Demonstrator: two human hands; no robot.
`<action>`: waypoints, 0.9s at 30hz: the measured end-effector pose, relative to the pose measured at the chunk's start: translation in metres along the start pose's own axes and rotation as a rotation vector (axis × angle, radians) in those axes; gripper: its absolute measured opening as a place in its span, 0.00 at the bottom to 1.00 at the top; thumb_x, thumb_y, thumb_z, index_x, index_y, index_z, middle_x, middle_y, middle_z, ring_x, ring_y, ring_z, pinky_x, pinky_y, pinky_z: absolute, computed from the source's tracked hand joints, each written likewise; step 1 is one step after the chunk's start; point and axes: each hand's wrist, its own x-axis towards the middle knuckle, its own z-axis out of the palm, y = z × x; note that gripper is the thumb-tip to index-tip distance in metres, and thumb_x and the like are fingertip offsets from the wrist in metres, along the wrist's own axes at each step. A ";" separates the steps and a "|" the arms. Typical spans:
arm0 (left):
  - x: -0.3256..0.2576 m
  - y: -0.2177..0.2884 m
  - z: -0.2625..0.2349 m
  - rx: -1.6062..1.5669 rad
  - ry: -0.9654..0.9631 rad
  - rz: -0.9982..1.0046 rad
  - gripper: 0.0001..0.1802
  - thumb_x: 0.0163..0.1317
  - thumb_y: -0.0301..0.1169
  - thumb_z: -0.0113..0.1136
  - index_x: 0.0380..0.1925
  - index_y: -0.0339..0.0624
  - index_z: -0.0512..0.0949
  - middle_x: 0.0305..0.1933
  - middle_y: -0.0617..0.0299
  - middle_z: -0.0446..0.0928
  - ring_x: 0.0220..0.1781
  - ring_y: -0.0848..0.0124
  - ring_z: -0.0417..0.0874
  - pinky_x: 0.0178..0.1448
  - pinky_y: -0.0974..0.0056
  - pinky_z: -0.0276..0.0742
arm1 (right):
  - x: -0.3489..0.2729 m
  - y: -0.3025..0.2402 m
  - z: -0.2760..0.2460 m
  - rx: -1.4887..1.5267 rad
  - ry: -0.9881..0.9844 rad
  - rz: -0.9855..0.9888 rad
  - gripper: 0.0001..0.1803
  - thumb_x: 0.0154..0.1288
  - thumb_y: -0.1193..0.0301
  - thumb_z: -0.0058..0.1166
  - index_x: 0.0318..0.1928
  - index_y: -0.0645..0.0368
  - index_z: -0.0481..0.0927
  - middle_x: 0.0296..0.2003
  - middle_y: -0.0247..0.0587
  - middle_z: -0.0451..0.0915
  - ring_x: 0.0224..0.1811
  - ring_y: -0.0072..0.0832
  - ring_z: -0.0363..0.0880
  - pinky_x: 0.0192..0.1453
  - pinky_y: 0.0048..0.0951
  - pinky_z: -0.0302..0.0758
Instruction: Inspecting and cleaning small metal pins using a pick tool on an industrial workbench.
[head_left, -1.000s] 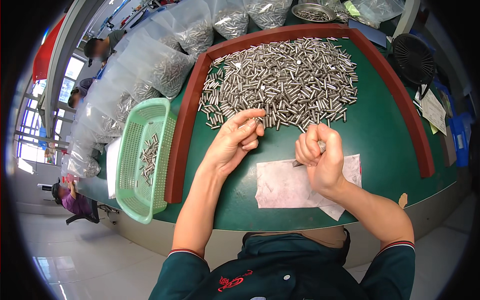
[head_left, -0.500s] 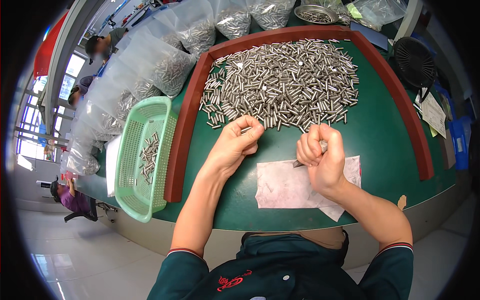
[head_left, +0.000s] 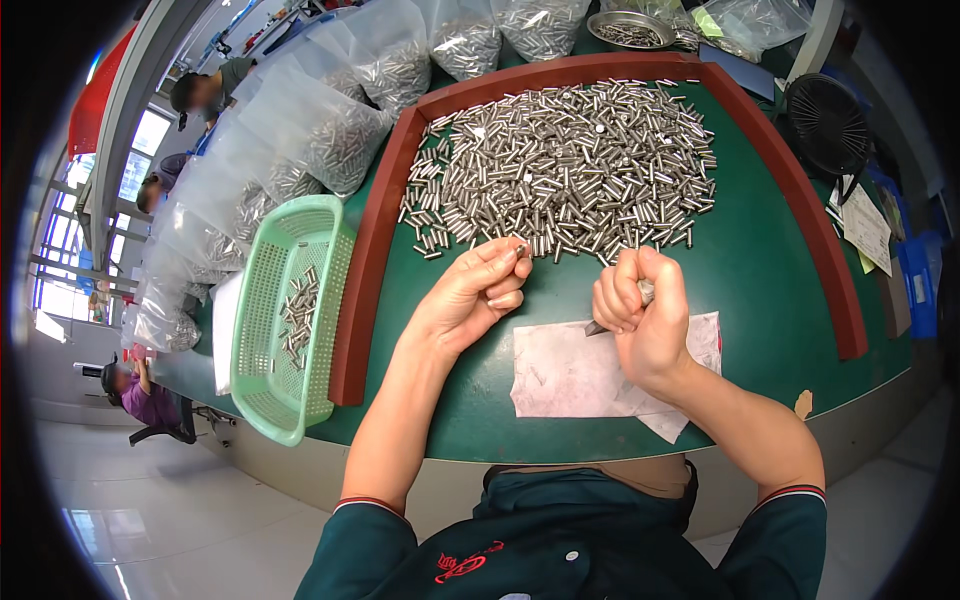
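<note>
My right hand [head_left: 645,320] is balled into a fist around a small tool [head_left: 600,325], thumb side up, with just the dark pointed tip sticking out the left side of my fist. That tip hangs right over the top edge of a crumpled white paper sheet [head_left: 580,375] lying on the green tabletop [head_left: 770,290] near its front edge. My left hand [head_left: 475,295] is mostly closed too, thumb and forefinger pinching one little metal pin [head_left: 521,249] at its end, the other fingers curled under. The hands sit close together but don't touch.

Just past my fingertips is the big pile of metal pins [head_left: 565,170], short shiny cylinders spread across the middle and back of the tabletop. A red-brown raised rim [head_left: 365,270] runs round the left, back and right edges. Outside the left edge there's a mint green plastic basket [head_left: 275,390] with a handful of pins inside. Clear plastic bags [head_left: 330,135] stuffed with more pins line up along the back left, and a black fan [head_left: 825,120] sits off the right back corner.
</note>
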 end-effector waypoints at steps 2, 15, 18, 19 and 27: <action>0.001 0.000 0.000 0.001 -0.006 -0.006 0.09 0.58 0.29 0.53 0.36 0.36 0.70 0.27 0.65 0.69 0.19 0.84 0.57 0.23 0.79 0.55 | 0.000 0.000 0.000 0.001 -0.001 0.001 0.18 0.60 0.68 0.30 0.13 0.56 0.54 0.08 0.29 0.52 0.11 0.16 0.44 0.16 0.20 0.45; -0.009 -0.003 0.017 0.451 0.048 0.009 0.09 0.59 0.31 0.53 0.31 0.34 0.74 0.22 0.68 0.69 0.20 0.85 0.59 0.23 0.79 0.55 | -0.001 0.000 -0.001 0.002 0.010 -0.002 0.18 0.60 0.67 0.30 0.13 0.56 0.54 0.08 0.29 0.52 0.11 0.15 0.45 0.16 0.20 0.45; -0.015 -0.019 0.043 0.997 0.069 0.147 0.05 0.54 0.28 0.57 0.27 0.36 0.76 0.23 0.69 0.71 0.23 0.85 0.65 0.26 0.77 0.61 | -0.001 -0.001 0.000 -0.025 0.005 -0.023 0.17 0.60 0.68 0.29 0.13 0.56 0.54 0.09 0.29 0.53 0.11 0.15 0.46 0.16 0.20 0.45; -0.020 -0.022 0.051 1.111 0.115 0.018 0.04 0.53 0.25 0.58 0.25 0.34 0.76 0.19 0.73 0.67 0.22 0.85 0.62 0.24 0.76 0.60 | -0.001 0.001 0.000 -0.038 0.013 -0.024 0.17 0.60 0.68 0.29 0.14 0.56 0.54 0.09 0.29 0.53 0.11 0.15 0.47 0.16 0.20 0.46; -0.023 -0.031 0.059 1.545 0.161 0.153 0.05 0.44 0.25 0.60 0.21 0.35 0.74 0.09 0.61 0.58 0.12 0.70 0.59 0.20 0.63 0.57 | -0.001 0.000 0.003 -0.044 0.027 -0.032 0.21 0.61 0.62 0.28 0.11 0.53 0.53 0.06 0.27 0.51 0.11 0.17 0.43 0.17 0.21 0.46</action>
